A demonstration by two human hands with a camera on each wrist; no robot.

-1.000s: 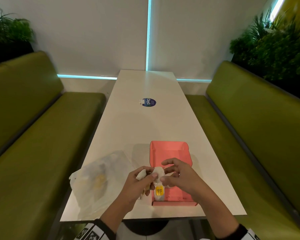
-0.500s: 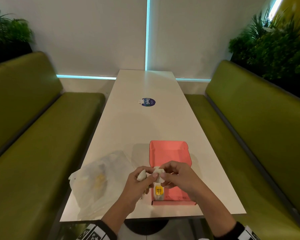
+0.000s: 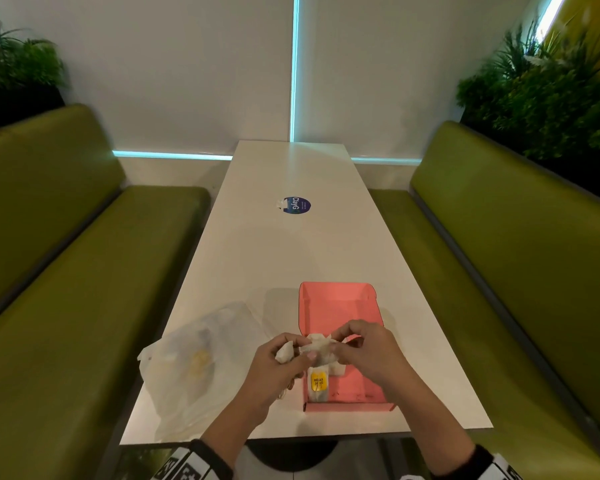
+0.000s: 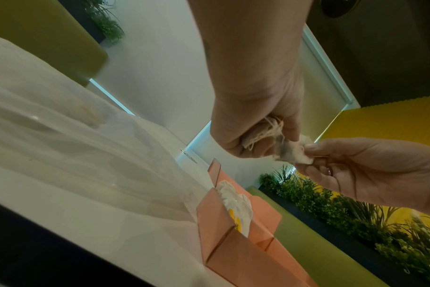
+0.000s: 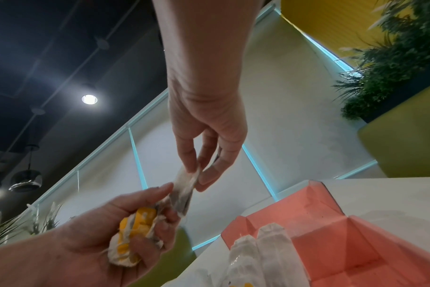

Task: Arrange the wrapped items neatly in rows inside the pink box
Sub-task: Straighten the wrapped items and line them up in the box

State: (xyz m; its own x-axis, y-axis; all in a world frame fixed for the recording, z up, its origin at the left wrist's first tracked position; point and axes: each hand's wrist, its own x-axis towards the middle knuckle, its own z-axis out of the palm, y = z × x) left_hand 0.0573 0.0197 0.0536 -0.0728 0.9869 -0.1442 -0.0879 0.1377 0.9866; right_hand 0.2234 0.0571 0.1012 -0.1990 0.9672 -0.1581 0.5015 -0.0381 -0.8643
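Note:
The open pink box (image 3: pixel 336 306) lies near the table's front edge, with two white wrapped items (image 3: pixel 318 384) with yellow labels side by side in its near-left corner (image 5: pixel 258 250). Just above that corner, my left hand (image 3: pixel 302 355) grips a bundle of wrapped items (image 5: pixel 133 242) with yellow labels and loose strings (image 4: pixel 260 132). My right hand (image 3: pixel 340 341) pinches one white wrapped item (image 3: pixel 317 346) that sticks out of the bundle (image 4: pixel 295 153), between thumb and fingers (image 5: pixel 189 169). Both hands hover over the box's left wall (image 4: pixel 214 219).
A crumpled clear plastic bag (image 3: pixel 201 358) lies left of the box, with something yellowish inside. The long white table (image 3: pixel 291 258) carries a round blue sticker (image 3: pixel 296 205) further back. Green benches (image 3: pixel 66 306) flank both sides.
My right hand's spread fingers have closed onto the wrapped item at the top of the left hand's bundle. Both hands have stayed over the box's near-left corner.

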